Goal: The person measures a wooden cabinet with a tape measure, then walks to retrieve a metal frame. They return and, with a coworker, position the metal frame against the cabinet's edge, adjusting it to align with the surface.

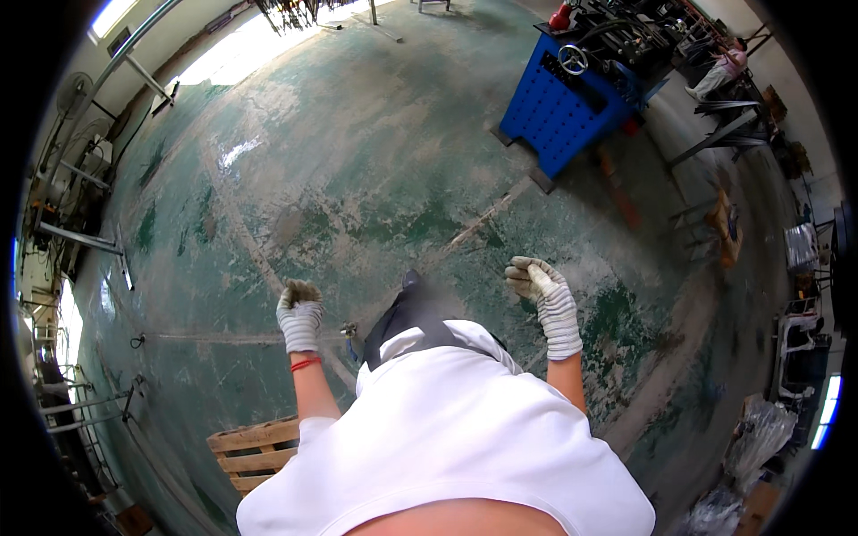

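My left hand (pixel 300 313), in a pale knit work glove with dirty fingertips, hangs over the floor left of my body. Its fingers are loosely curled, and I see nothing in them. A red band (pixel 305 364) circles that wrist. On the other side my right hand (pixel 543 299) wears a matching glove. Its fingers reach inward, with the thumb lying close to them, and it holds nothing visible. Neither hand touches anything. Between them one dark shoe (pixel 411 278) and a dark trouser leg show below my white shirt (pixel 447 429).
A blue machine (pixel 567 103) with a handwheel (pixel 572 60) stands ahead right on the worn green floor (pixel 357 179). A wooden pallet (pixel 259 451) lies near my left side. Metal frames (pixel 80 237) line the left. Another person (pixel 722 70) sits far right. Plastic-wrapped goods (pixel 760 438) stand lower right.
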Motion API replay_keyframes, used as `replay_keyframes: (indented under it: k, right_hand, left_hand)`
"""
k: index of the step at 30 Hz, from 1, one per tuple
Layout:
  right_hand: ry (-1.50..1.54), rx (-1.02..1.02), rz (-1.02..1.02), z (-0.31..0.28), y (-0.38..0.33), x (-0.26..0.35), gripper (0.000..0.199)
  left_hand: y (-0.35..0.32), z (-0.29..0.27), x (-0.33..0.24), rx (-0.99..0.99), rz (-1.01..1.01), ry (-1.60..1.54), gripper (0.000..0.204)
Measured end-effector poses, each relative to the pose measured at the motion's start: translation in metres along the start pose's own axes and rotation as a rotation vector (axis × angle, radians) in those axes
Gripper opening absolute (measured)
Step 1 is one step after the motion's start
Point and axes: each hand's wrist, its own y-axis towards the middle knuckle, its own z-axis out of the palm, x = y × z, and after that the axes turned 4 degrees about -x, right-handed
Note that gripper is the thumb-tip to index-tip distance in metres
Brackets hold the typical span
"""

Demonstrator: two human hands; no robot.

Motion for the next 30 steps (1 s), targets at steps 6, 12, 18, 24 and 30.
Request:
replay_keyframes:
  k: [6, 12, 18, 24, 30]
  right_hand:
    - [0.088, -0.17, -0.082, 0.009, 0.09, 0.074, 0.023]
    - [0.221, -0.274, -0.099, 0.016, 0.189, 0.089, 0.027]
    - [0.186, -0.295, -0.065, 0.022, 0.353, 0.108, 0.034]
    - [0.108, -0.068, -0.205, 0.056, 0.6, 0.166, 0.032]
    - [0.212, 0.153, -0.212, 0.141, 0.778, 0.302, 0.029]
  left_hand:
    - [0.087, 0.209, 0.089, 0.262, -0.148, 0.114, 0.014]
    - [0.146, 0.288, 0.145, 0.326, -0.35, 0.009, 0.015]
    - [0.252, 0.342, 0.17, 0.402, -0.214, -0.16, 0.019]
    - [0.384, 0.45, 0.235, 0.59, -0.131, -0.159, 0.023]
    - [0.445, 0.588, 0.303, 0.525, -0.051, -0.197, 0.025]
